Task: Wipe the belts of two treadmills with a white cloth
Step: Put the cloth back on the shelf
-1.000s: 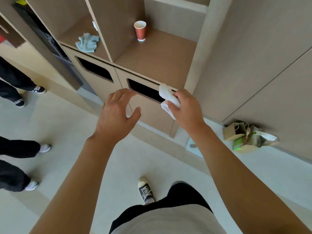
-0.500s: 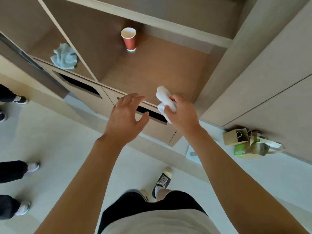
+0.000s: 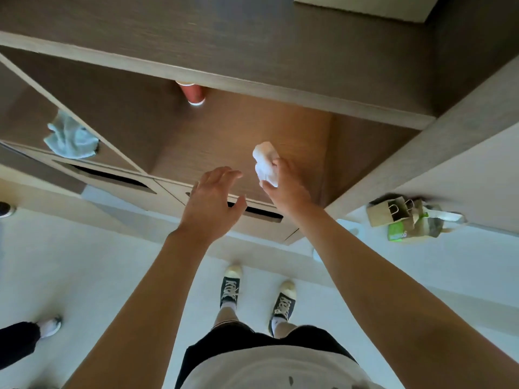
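Right hand point(image 3: 283, 189) pinched crumpled white cloth point(image 3: 265, 163) over brown wooden shelf point(image 3: 247, 127); left hand point(image 3: 212, 204) hovered beside it, fingers spread, holding nothing.

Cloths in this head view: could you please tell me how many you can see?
2. The white cloth is gripped in the right hand over the shelf; a pale blue cloth lies in the left compartment. Others may be hidden.
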